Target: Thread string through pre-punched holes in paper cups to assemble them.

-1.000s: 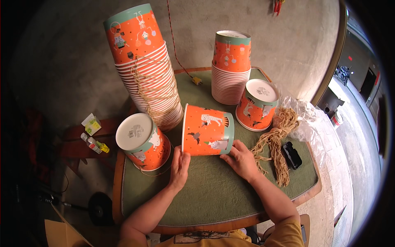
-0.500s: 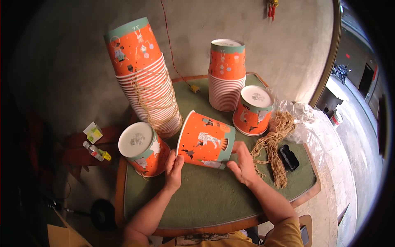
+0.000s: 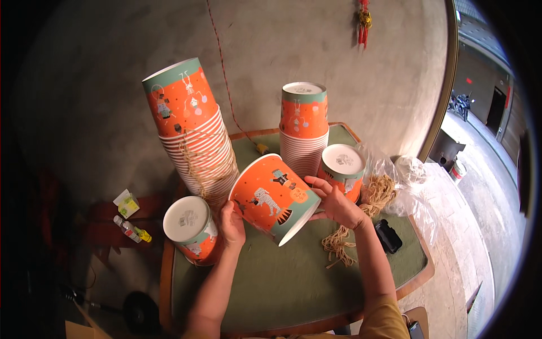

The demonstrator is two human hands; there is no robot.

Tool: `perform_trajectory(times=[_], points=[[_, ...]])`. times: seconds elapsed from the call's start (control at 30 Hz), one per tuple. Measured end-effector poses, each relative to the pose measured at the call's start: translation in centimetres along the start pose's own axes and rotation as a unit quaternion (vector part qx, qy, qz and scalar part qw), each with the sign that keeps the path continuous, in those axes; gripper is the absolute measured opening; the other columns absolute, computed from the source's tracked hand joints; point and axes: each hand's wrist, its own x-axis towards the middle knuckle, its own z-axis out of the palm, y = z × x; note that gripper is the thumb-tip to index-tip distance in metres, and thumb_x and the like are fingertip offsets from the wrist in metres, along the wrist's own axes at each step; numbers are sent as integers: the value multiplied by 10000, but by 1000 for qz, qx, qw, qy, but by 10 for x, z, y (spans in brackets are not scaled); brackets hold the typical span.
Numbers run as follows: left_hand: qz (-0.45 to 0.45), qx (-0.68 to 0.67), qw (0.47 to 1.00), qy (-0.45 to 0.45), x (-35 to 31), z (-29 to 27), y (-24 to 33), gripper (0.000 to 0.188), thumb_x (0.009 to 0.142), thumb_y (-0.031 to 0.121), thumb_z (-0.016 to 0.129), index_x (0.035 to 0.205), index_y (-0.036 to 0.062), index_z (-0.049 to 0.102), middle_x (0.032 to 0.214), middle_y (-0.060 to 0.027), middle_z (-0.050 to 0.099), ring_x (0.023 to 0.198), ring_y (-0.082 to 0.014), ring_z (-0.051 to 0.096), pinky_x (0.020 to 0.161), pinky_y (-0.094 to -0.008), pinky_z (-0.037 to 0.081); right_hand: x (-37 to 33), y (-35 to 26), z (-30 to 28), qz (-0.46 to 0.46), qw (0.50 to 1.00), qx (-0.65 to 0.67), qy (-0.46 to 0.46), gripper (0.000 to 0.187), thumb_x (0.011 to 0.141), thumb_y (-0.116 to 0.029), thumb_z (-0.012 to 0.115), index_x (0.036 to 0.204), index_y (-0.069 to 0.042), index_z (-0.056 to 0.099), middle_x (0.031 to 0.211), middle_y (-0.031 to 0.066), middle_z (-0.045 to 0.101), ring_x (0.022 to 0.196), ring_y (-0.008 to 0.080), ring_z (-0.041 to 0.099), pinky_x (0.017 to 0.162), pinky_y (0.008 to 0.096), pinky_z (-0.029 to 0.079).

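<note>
Between my two hands an orange paper bucket (image 3: 270, 195) with a teal band and cartoon figures is held tilted above the table. My left hand (image 3: 231, 224) grips it at the left, near its wide rim. My right hand (image 3: 340, 208) holds it by the base end, fingers along the teal band. Close to my left hand, one bucket (image 3: 197, 243) stands upside down, its white base up. Another upturned bucket (image 3: 344, 161) sits beyond my right hand. Beige twine (image 3: 379, 195) lies in a bundle beside it, partly hidden behind my right forearm.
A tall leaning stack of buckets (image 3: 195, 147), wound with twine, stands at the back left. A shorter stack (image 3: 305, 147) is behind. Clear plastic wrap (image 3: 415, 195) and a black plastic tray (image 3: 388, 236) lie at the right of the green table (image 3: 254, 282).
The bucket has turned in my hands, its base end swinging down and showing more of the base's edge. My right hand has shifted its hold there. The whole view has tipped upward.
</note>
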Motion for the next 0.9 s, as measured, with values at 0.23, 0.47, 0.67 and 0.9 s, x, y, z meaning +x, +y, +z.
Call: perform_trajectory(times=[0.23, 0.47, 0.67, 0.9], points=[[25, 119, 991, 59, 5, 15, -4, 188, 993, 246, 556, 972, 62, 586, 849, 43, 526, 805, -60, 465, 746, -233, 382, 21, 11, 7, 73, 994, -40, 77, 791, 911, -659, 497, 1508, -217, 225, 1462, 9, 369, 1335, 189, 378, 981, 425, 437], [30, 278, 960, 33, 2, 40, 15, 195, 1011, 218, 535, 906, 54, 536, 798, 69, 429, 755, -35, 364, 699, -207, 326, 24, 6, 14, 96, 987, -80, 98, 747, 939, -622, 491, 1493, -184, 244, 1413, 41, 412, 1304, 186, 394, 1006, 393, 389], [-19, 149, 987, 54, 8, 22, 13, 207, 1012, 244, 538, 891, 76, 540, 843, 56, 485, 803, -56, 428, 771, -230, 361, 22, 6, 18, 5, 993, -84, 77, 650, 999, -508, 468, 1493, -142, 256, 1362, 43, 441, 1297, 157, 387, 1075, 311, 303], [-75, 22, 994, 75, 9, 17, 13, 176, 1006, 239, 536, 970, 76, 592, 987, 1, 605, 957, -106, 553, 885, -298, 422, 22, 7, 21, 56, 985, -117, 109, 576, 1011, -509, 428, 1472, -182, 322, 1393, 6, 442, 1302, 127, 382, 1101, 322, 273]])
